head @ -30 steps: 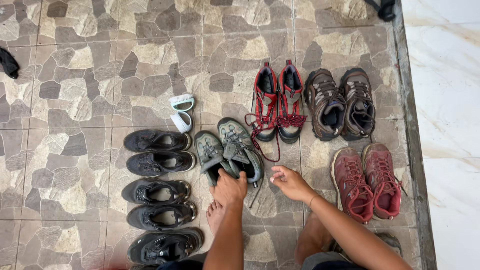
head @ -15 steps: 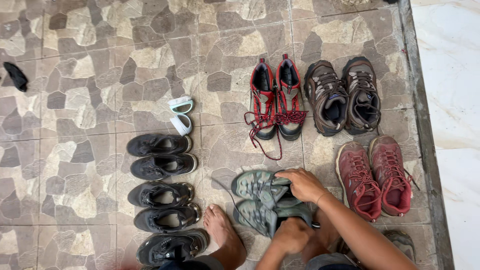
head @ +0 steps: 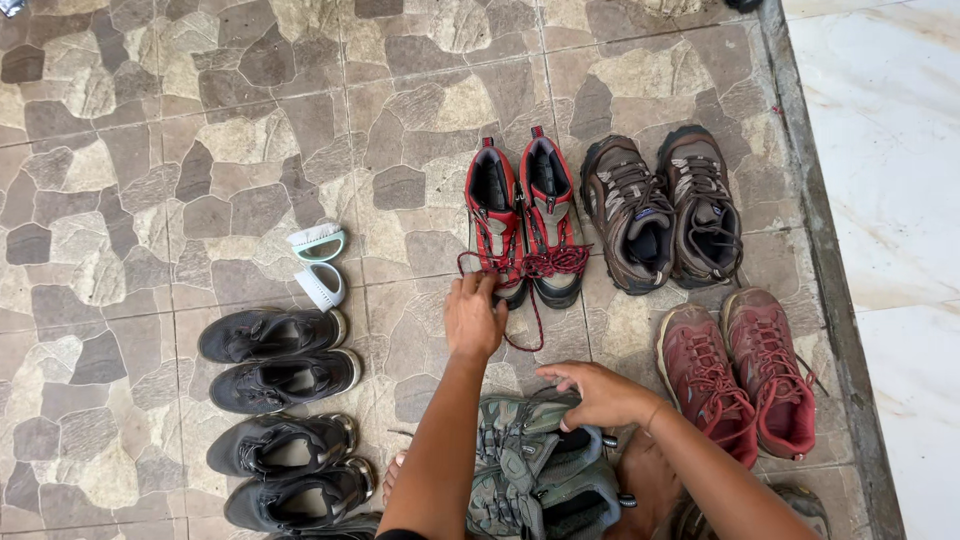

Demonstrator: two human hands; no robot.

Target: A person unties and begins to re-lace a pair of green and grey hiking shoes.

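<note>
Left hand [head: 474,318] reaching up to the red-and-black lace-up hiking shoes [head: 523,218], fingers curled and pinching at the left shoe's toe. Right hand [head: 601,394] resting on the grey-green mesh hiking shoes [head: 535,470] by the stone floor's [head: 150,150] near edge, fingers together and bent over the collar, probably steadying them. Black sneakers [head: 275,362] lining up along the left.

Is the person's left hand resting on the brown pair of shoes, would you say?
No, the left hand reaches the red shoes; the brown shoes lie untouched.
</note>
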